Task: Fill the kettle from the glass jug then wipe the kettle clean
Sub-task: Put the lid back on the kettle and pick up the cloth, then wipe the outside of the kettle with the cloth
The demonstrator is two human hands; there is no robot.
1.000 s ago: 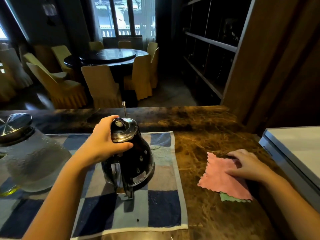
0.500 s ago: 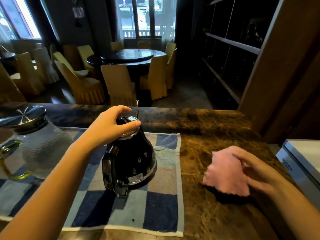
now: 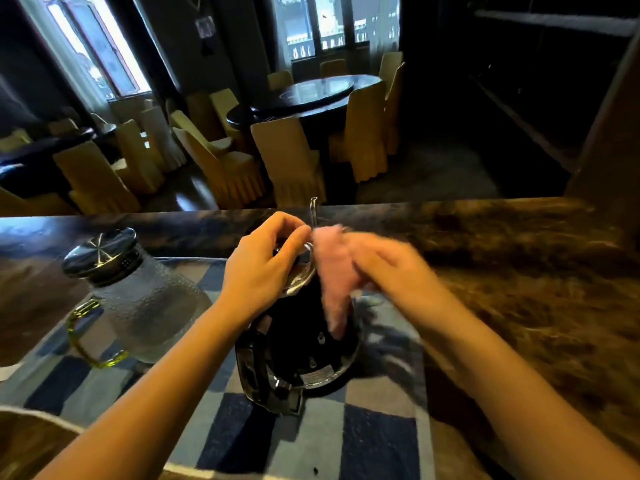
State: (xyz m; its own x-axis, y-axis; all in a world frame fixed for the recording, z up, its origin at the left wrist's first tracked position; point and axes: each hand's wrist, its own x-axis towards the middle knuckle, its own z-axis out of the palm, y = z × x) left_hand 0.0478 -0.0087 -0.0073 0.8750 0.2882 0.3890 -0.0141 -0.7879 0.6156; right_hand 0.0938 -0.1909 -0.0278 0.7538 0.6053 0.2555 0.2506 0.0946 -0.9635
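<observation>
A black kettle (image 3: 304,344) with a chrome lid and thin spout stands on a blue checked towel (image 3: 377,441) in the middle of the counter. My left hand (image 3: 263,265) grips the kettle's top at the lid. My right hand (image 3: 388,268), blurred by motion, holds a pink cloth (image 3: 334,285) against the kettle's upper right side; the cloth hangs down over the black body. The glass jug (image 3: 138,299), with a dark metal lid and yellow-green handle, stands on the towel to the left, apart from both hands.
The brown marble counter (image 3: 536,289) stretches to the right of the towel. Beyond its far edge lies a dim dining room with a round table (image 3: 311,95) and covered chairs. Dark shelving rises at the right.
My right hand lifted the pink cloth off the counter and carried it left onto the kettle. My left hand stayed on the kettle's top. The camera turned left.
</observation>
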